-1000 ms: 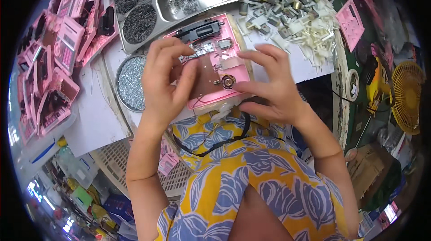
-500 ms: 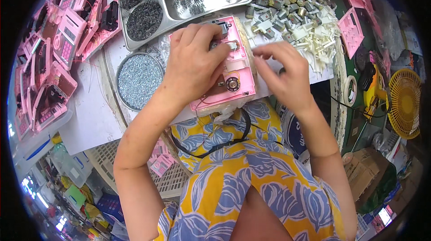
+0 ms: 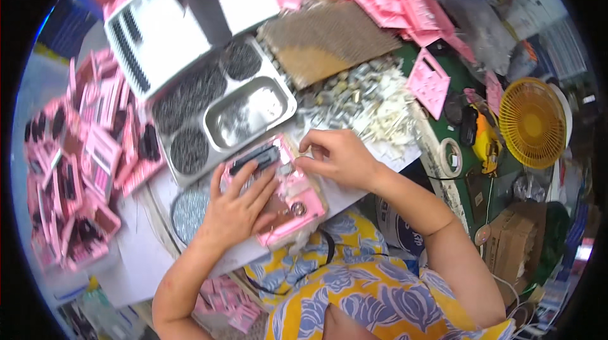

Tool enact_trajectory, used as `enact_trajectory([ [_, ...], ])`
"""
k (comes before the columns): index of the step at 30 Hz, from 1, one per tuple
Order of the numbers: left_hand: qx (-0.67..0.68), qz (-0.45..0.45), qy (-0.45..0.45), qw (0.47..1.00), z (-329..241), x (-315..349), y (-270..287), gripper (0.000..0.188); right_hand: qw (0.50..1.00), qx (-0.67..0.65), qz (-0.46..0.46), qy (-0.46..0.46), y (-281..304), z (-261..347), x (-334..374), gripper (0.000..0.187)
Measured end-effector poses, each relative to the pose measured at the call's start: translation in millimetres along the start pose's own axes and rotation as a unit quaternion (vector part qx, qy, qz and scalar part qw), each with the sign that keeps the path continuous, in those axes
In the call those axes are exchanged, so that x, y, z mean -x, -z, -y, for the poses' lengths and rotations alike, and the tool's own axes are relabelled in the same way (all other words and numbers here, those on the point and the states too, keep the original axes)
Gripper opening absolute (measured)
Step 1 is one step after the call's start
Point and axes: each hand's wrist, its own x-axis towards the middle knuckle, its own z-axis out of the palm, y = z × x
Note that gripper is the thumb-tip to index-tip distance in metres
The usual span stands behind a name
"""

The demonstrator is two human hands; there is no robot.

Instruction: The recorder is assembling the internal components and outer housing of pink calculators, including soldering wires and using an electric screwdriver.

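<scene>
A pink plastic housing (image 3: 306,198) lies open-side up on a wrapped pad at the table edge. Inside it are a black block (image 3: 258,158), a round speaker (image 3: 298,209) and thin wires. My left hand (image 3: 237,207) rests over its left side, fingers spread and flat, steadying nothing between them. At the housing's upper right edge is my right hand (image 3: 342,157), its fingers curled in and thumb drawn toward the index finger. Whatever it pinches, if anything, is too small and blurred to make out.
Beyond the housing stands a metal tray (image 3: 288,102) of small dark screws or springs. A round dish (image 3: 190,210) of silvery screws sits left, near piled pink housings (image 3: 95,156). Small motors and white plastic parts (image 3: 392,112) lie right, by a cardboard sheet (image 3: 329,42) and yellow fan (image 3: 535,123).
The view has swung, showing more of the table's far side. My left hand has spread its fingers flatter on the housing. My right hand has come in to the housing's edge.
</scene>
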Motion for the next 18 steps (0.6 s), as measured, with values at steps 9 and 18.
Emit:
enact_trajectory([
  [9, -0.083, 0.094, -0.061, 0.99, 13, 4, 9, 0.085, 0.843, 0.341, -0.415, -0.027, 213, -136, -149, 0.045],
  [18, -0.028, 0.112, -0.015, 0.993, 9, 9, 8, 0.08, 0.912, 0.126, -0.362, -0.145, 385, -219, -175, 0.038],
])
